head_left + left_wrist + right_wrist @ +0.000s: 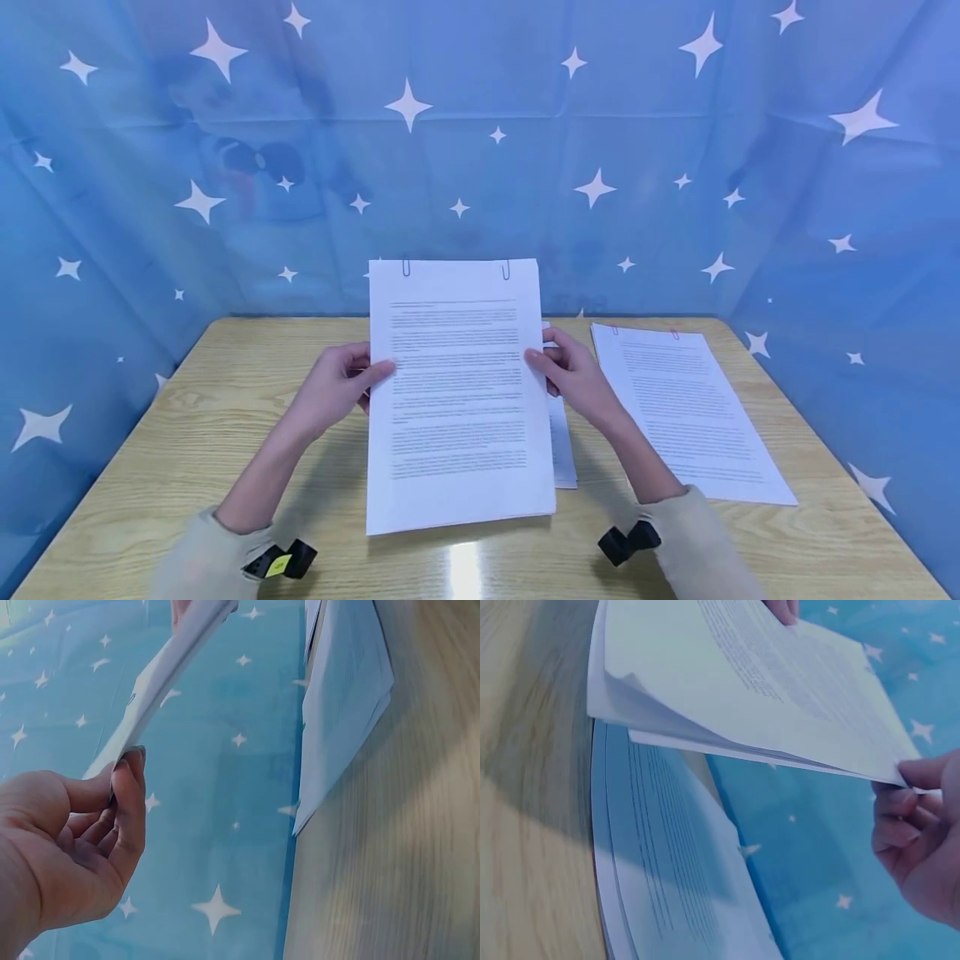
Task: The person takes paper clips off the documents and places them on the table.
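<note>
A stack of printed sheets (456,392) is held up over the table, two dark paper clips (406,267) on its top edge. My left hand (335,390) pinches its left edge, thumb on the front page and fingers behind. On the opposite edge, my right hand (576,377) pinches the stack the same way. In the right wrist view the sheets fan slightly apart at the lower corner of the held stack (727,682). Behind it, a second paper stack (562,446) lies on the table, mostly hidden.
To the right, another printed stack (690,408) with two red paper clips (674,335) lies slanted on the wooden table (217,417). A blue curtain with white stars (480,183) surrounds the table's back and sides. Both sleeves carry small black devices (288,560) at the wrists.
</note>
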`<action>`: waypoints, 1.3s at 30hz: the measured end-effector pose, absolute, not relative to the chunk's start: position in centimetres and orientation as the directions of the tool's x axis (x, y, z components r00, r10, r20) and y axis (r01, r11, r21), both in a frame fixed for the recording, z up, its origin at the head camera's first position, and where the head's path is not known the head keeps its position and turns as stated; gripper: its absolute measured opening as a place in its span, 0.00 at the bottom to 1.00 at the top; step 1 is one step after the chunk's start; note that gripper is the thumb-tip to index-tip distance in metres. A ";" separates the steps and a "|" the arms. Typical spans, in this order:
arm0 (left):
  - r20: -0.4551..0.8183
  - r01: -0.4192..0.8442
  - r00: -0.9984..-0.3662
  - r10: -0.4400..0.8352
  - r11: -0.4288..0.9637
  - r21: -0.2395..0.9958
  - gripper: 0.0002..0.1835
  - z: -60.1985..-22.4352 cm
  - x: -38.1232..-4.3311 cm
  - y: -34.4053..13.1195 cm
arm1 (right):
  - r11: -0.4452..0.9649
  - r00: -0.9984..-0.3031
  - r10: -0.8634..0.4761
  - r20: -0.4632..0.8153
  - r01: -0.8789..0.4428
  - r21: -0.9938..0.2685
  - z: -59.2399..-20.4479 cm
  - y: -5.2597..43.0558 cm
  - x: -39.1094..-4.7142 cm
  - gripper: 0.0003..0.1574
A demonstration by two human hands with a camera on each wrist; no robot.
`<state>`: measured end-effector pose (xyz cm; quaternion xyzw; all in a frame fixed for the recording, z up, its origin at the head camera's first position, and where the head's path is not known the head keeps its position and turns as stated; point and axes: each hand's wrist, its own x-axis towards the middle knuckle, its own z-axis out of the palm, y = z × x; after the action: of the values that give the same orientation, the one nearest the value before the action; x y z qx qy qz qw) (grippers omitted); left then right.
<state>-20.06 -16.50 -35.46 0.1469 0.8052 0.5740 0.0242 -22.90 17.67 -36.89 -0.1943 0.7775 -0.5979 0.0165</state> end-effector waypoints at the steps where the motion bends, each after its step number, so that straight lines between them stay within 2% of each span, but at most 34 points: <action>1: 0.137 0.214 -0.956 0.260 0.294 0.932 0.13 -35.5 -20.1 -16.2 | 0.206 -0.926 -0.318 0.204 -0.278 -0.938 -36.9 18.0 -22.8 0.16; 14: 0.157 0.197 -0.974 0.166 0.262 0.945 0.10 -36.3 -20.3 -13.0 | 0.178 -0.936 -0.281 0.211 -0.267 -0.947 -36.8 20.7 -22.5 0.18; 20: 0.173 0.203 -0.976 0.133 0.258 0.945 0.11 -36.7 -20.1 -12.4 | 0.242 -0.929 -0.255 0.268 -0.330 -0.913 -36.6 21.1 -22.6 0.16; 27: 0.204 0.225 -0.973 0.104 0.270 0.936 0.11 -36.9 -20.0 -11.9 | 0.235 -0.911 -0.220 0.349 -0.397 -0.887 -35.8 21.8 -22.4 0.16; 39: 0.303 0.306 -0.951 0.063 0.337 0.891 0.08 -37.4 -20.0 -11.1 | 0.094 -0.876 -0.100 0.472 -0.481 -0.872 -33.5 22.2 -22.8 0.12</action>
<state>-20.01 -11.13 -37.36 0.1139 0.8104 0.5646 -0.1073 -22.84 22.22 -33.50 -0.2003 0.7244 -0.6427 -0.1483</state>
